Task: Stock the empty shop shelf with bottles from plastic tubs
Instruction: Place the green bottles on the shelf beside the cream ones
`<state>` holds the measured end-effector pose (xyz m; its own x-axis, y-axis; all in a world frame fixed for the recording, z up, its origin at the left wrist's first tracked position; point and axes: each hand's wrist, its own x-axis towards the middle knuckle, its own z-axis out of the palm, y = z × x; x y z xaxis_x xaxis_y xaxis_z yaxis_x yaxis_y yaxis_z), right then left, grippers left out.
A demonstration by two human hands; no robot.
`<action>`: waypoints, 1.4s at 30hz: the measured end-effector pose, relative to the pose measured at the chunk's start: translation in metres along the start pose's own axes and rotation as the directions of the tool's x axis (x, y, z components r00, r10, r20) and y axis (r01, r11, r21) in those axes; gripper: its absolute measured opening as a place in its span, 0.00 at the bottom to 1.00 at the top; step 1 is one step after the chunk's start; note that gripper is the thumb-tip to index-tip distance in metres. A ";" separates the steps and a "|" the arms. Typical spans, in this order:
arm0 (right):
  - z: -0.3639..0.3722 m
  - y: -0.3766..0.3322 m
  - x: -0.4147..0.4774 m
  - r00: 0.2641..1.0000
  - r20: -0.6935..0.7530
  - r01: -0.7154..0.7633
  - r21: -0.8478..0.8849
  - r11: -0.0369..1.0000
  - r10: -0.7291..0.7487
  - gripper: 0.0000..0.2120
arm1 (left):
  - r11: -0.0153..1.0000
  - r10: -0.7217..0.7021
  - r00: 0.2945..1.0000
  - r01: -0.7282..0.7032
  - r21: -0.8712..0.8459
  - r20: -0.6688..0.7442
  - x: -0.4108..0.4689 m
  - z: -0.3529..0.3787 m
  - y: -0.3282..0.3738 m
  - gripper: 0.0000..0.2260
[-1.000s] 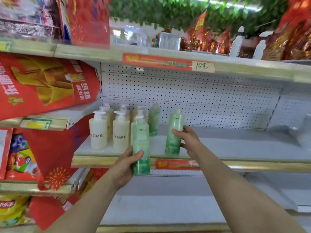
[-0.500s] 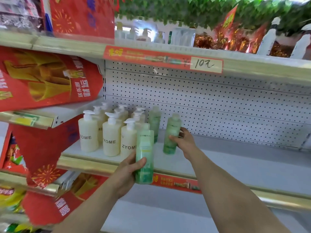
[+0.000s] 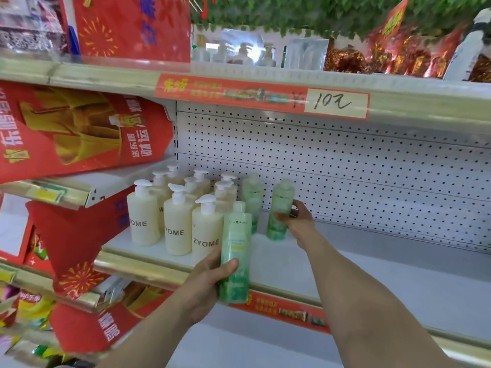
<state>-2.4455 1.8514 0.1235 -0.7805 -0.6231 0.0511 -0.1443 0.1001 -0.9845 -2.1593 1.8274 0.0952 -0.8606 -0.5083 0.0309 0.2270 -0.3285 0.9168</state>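
My left hand (image 3: 210,281) grips a green bottle (image 3: 236,251) by its lower half, held upright in front of the shelf's gold front edge (image 3: 148,269). My right hand (image 3: 296,220) reaches deep onto the white shelf (image 3: 305,264) and holds a second green bottle (image 3: 281,208) standing upright near the pegboard back wall. A third green bottle (image 3: 252,197) stands just to its left. Several cream pump bottles marked ZYOME (image 3: 178,227) stand in rows at the shelf's left end.
To the right of the bottles the shelf surface is bare. A red price strip reading 10 (image 3: 261,95) runs along the shelf above. Red gift boxes (image 3: 77,131) and snack packs fill the neighbouring shelves on the left. A lower white shelf (image 3: 239,343) lies below.
My right hand has pushed its green bottle further back on the shelf, next to the other green one. The left hand keeps its bottle at the shelf edge. The view has moved closer and left.
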 end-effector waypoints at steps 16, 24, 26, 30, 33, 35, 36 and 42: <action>-0.020 -0.079 -0.098 0.958 0.284 -0.062 0.090 0.994 0.034 0.25 | 1.000 -0.004 0.998 0.006 0.024 -0.057 0.029 0.049 0.008 0.26; -0.025 -0.092 -0.108 0.909 0.417 0.002 0.009 1.000 -0.005 0.20 | 0.988 0.072 0.993 -0.057 0.146 -0.095 0.036 0.058 0.019 0.35; -0.021 -0.095 -0.106 0.917 0.400 0.003 0.011 1.000 -0.007 0.19 | 0.969 0.101 0.987 -0.068 0.237 -0.128 0.033 0.059 0.023 0.30; -0.010 -0.095 -0.098 0.938 0.346 -0.007 0.021 1.000 -0.001 0.18 | 0.714 0.552 0.758 -0.213 0.667 -0.348 0.027 0.050 0.038 0.20; -0.002 -0.093 -0.092 0.958 0.286 0.006 0.021 1.000 -0.011 0.17 | 0.601 0.716 0.546 -0.163 0.783 -0.435 0.025 0.026 0.047 0.18; 0.007 -0.091 -0.089 0.968 0.247 0.027 0.018 0.999 -0.030 0.18 | 0.534 0.726 0.561 -0.094 0.840 -0.398 0.029 0.008 0.044 0.15; 0.011 -0.089 -0.086 0.972 0.231 0.039 0.008 0.999 -0.040 0.19 | 0.487 0.728 0.586 -0.076 0.870 -0.356 0.030 0.001 0.041 0.14; 0.039 -0.070 -0.069 0.983 0.170 0.093 -0.109 0.990 -0.074 0.29 | 0.407 0.724 0.648 -0.126 0.905 -0.235 0.032 -0.021 0.024 0.16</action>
<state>-2.3578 1.8572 0.1818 -0.6532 -0.7512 0.0946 -0.2822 0.1257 -0.9511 -2.1721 1.7867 0.1102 -0.2861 -0.7548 0.5903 -0.2111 0.6505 0.7295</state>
